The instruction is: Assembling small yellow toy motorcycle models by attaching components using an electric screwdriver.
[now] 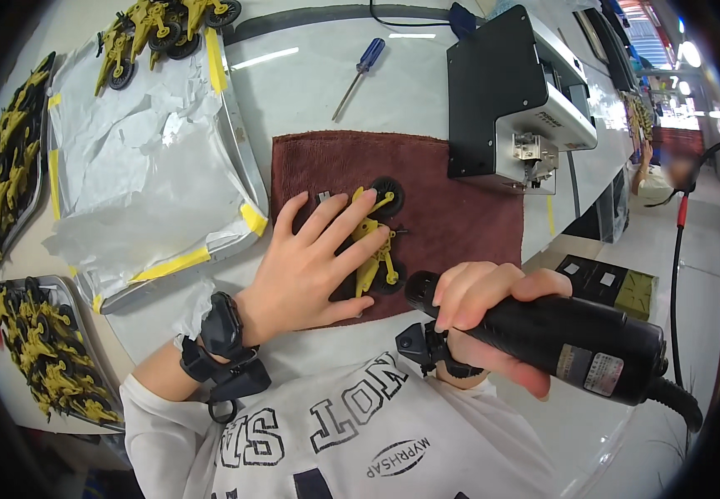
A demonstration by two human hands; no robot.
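Observation:
A yellow frame part (368,273) with black wheels lies on the dark red cloth (480,212). Over its left side rests my left hand (314,266), fingers spread, the fingertips touching the yellow frame. Part of the frame is hidden beneath those fingers. My right hand (493,312) is wrapped round a black corded electric screwdriver (576,337). Its front end points left toward the part's lower wheel, and its cable leaves the rear at the right. The tool's tip cannot be made out.
A blue-handled screwdriver (366,62) lies beyond the cloth. At the back right stands a black and white machine (497,108). A paper-lined tray (148,274) and trays of yellow parts (48,349) fill the left. A dark box (597,279) sits at the right.

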